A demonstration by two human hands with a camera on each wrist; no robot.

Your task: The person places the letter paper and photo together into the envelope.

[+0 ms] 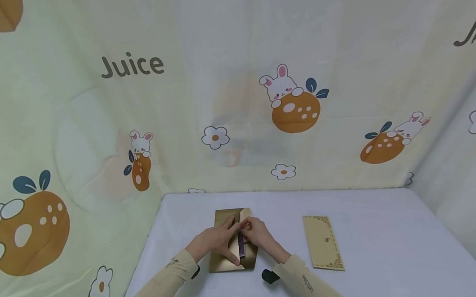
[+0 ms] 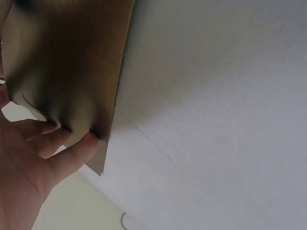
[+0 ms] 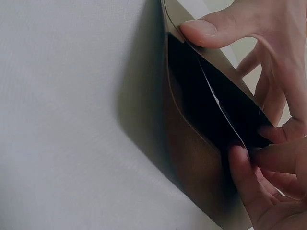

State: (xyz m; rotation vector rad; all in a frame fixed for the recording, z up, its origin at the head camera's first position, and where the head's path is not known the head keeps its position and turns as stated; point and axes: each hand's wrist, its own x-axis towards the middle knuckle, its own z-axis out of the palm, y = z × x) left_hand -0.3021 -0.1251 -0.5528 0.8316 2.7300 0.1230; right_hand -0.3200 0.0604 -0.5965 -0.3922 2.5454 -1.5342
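Note:
A shiny gold-brown envelope (image 1: 227, 259) lies on the table, its long mouth gaping in the right wrist view. My left hand (image 1: 219, 238) rests spread on its left part. The fingertips (image 2: 90, 140) press on the gold surface, while the thumb (image 3: 204, 32) lies on the mouth's edge. Inside the gap, a dark purple strip (image 1: 241, 246) shows. My right hand (image 1: 257, 234) pinches the edge of a thin sheet (image 3: 217, 100) standing in the dark mouth. How much of that sheet lies inside is hidden.
To the right lies a flat pale-gold card (image 1: 323, 242) with ornate corner patterns. A white cloth covers the table (image 1: 386, 244). Behind it hangs a printed curtain (image 1: 227, 91) with rabbits and oranges. A black device (image 1: 269, 276) sits by the right wrist.

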